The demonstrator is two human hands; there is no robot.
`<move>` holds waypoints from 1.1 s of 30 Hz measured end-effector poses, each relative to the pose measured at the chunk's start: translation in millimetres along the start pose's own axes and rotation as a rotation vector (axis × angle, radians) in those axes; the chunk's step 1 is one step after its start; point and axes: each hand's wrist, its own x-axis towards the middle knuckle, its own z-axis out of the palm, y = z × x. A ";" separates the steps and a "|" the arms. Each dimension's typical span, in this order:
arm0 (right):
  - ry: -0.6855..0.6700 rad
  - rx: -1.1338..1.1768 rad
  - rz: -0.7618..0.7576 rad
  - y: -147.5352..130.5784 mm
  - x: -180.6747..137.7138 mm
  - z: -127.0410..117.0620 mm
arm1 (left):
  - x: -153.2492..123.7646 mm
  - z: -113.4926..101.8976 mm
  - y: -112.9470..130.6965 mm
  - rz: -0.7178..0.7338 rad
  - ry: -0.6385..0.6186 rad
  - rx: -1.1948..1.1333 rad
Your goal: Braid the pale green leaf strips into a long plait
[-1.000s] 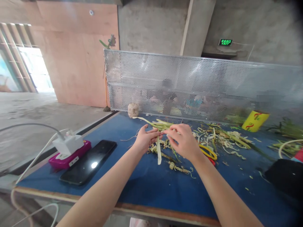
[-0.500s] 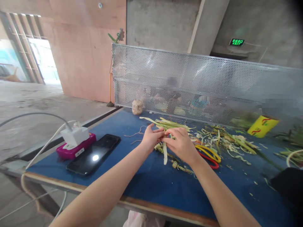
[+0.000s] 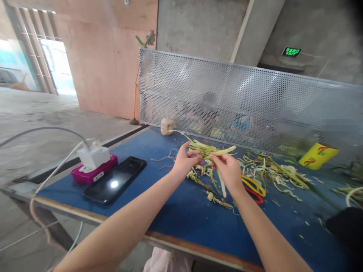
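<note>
One boxy white plastic charger (image 3: 93, 155) leads us off at far left, plugged into a glossy magenta power strip (image 3: 107, 166). Right beside it, a black glass-faced phone (image 3: 119, 179) lies flat on the blue wooden-edged worktop (image 3: 181, 219), and beyond, a squat beige lump (image 3: 166, 126) stands close to the perforated silver metal screen (image 3: 181, 87). Now the action! In comes the left hand (image 3: 185, 162), thumb up, fingers bent at the near side of the green stalks; whether its grip is closed on anything, I cannot tell. Next to it, the right hand (image 3: 230, 170) has a pale green flat plant strip (image 3: 225, 151) pinched between thumb and fingers, its tip pointing up and right, above the worktop. A whitish strip (image 3: 221, 183) dangles below. Beside the right wrist, yellow and red loop handles (image 3: 252, 180); farther right, a tangled heap of green and cream peelings (image 3: 286, 172), then a bright yellow roll (image 3: 318, 155), tilted.
</note>
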 end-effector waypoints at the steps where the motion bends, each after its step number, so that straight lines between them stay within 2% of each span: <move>1: -0.001 0.010 0.019 -0.3 0.4 -0.2 | 0.4 -0.3 -1.3 0.005 -0.016 0.011; 6: -0.155 -0.079 0.113 0.1 1.4 -1.4 | 3.2 -3.6 -7.6 0.075 -0.108 0.149; 11: -0.312 -0.282 0.110 5.8 -0.9 -1.8 | 9.6 -11.1 -8.0 0.213 -0.055 0.350; 13: -0.341 -0.464 -0.020 6.8 -1.9 -2.7 | 12.1 -14.7 -7.9 0.259 -0.020 0.414; 17: -0.272 -0.964 -0.538 -1.3 -3.0 -9.5 | 12.5 -18.5 -8.8 0.295 -0.016 0.540; 19: -0.248 -1.105 -0.746 -8.6 -2.3 -15.5 | 10.4 -17.8 -9.0 0.281 -0.052 0.572; 22: -0.147 -1.156 -0.860 -15.4 0.5 -23.7 | 6.9 -15.2 -8.7 0.211 -0.132 0.546; 25: -0.121 -1.033 -0.823 -11.7 5.1 -27.6 | 4.7 -13.1 -8.1 0.123 -0.253 0.475; 28: -0.223 -0.845 -0.653 -2.3 9.4 -27.8 | 3.1 -11.7 -7.5 0.065 -0.355 0.441; 30: -0.290 -0.723 -0.514 2.2 10.9 -27.2 | 1.8 -10.5 -6.9 0.036 -0.374 0.441; 33: -0.302 -0.601 -0.379 3.0 10.3 -25.0 | 0.1 -8.8 -5.9 0.033 -0.352 0.461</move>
